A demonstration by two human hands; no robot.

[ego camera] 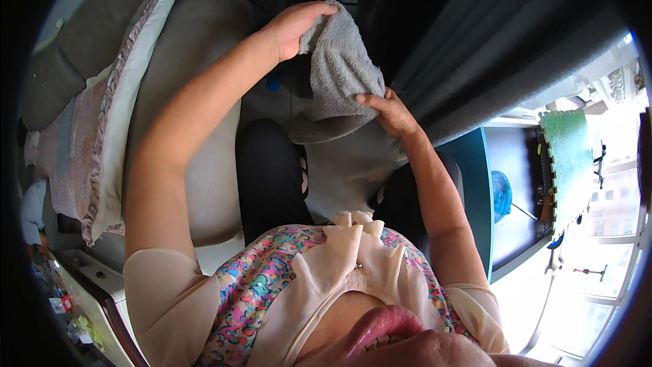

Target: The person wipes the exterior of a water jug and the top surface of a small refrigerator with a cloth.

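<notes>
A grey terry cloth (338,66) is stretched between my two hands, out in front of my knees. My left hand (297,25) pinches its upper corner, thumb on top and the other fingers hidden behind the fabric. Lower and to the right, my right hand (389,111) grips the cloth's edge with the thumb laid over it. The lower part of the cloth sags in a loose fold above the floor. Whether the cloth touches anything behind it I cannot tell.
To the left stands a grey sofa (204,127) with a ruffled pillow (130,97) on it. A dark curtain (473,61) hangs at the right, near a teal panel (471,199). Beyond are a green foam mat (569,163) and bright windows. A small blue object (273,83) lies in shadow.
</notes>
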